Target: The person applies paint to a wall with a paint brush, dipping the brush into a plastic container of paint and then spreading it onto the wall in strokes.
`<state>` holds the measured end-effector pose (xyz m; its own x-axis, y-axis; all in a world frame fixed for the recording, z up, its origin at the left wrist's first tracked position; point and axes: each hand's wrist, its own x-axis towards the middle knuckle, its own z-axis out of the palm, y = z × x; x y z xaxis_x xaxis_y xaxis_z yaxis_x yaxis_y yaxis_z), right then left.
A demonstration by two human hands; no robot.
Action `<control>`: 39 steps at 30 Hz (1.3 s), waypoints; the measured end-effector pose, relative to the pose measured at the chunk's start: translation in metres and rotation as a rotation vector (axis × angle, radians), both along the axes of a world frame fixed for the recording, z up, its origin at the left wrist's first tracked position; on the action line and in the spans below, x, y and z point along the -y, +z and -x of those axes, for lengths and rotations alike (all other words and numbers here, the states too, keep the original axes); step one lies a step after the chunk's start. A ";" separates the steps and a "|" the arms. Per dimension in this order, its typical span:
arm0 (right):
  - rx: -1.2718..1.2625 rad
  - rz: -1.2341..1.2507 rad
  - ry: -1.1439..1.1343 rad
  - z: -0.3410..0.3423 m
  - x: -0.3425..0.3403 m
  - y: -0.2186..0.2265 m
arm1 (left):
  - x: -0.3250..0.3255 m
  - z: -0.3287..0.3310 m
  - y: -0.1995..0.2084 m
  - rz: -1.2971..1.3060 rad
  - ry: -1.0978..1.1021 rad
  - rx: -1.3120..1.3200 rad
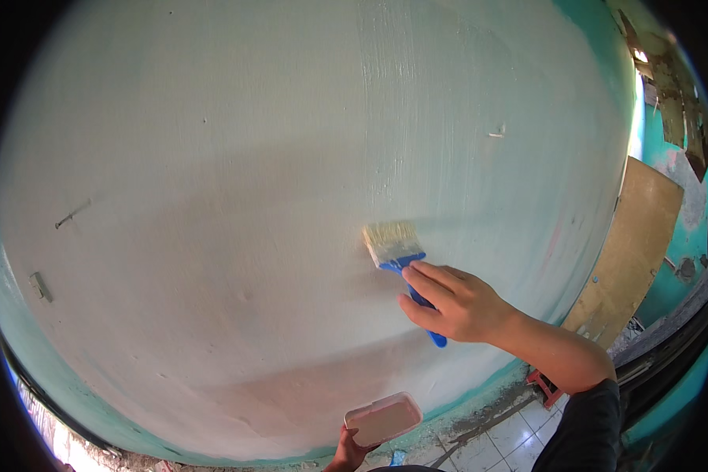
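Right hand (456,303) clenched on the blue-handled brush (401,259), bristles flat against the pale wall (212,197), right of centre. Left hand (346,455) gripping the paint tray (383,419) down near. Best with long even strokes, light pressure, overlapping that wet streak above

Room under renovation — half-painted wall (212,236), rubble-strewn tiled floor (519,433), leaning board (633,244).

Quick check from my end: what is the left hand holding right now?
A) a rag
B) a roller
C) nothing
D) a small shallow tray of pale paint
D: the left hand grips a small shallow tray of pale paint by its lower edge, near the bottom of the wall, while the right hand holds the blue-handled brush against the wall.
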<state>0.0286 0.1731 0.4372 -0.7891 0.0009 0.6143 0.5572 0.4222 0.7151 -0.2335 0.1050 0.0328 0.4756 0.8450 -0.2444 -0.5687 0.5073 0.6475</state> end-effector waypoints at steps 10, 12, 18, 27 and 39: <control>-0.426 0.819 0.087 -0.011 -0.006 0.168 | -0.010 -0.005 -0.026 -0.005 0.046 0.059; -0.417 0.663 0.043 -0.009 -0.005 0.205 | -0.009 -0.009 -0.017 -0.004 0.046 0.047; -0.411 0.264 0.262 0.004 -0.001 0.252 | -0.004 -0.002 -0.017 -0.006 0.070 0.033; -0.267 -0.002 0.130 -0.009 -0.046 0.060 | -0.001 0.010 -0.012 -0.074 0.109 0.068; -0.195 0.731 0.141 0.002 0.013 -0.245 | 0.029 0.049 -0.010 -0.028 0.145 -0.026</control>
<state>0.0268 0.1605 0.1919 -0.6892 0.3678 0.6242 0.5507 0.8258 0.1215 -0.2825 0.0764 0.0225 0.3419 0.9111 -0.2301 -0.6174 0.4024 0.6760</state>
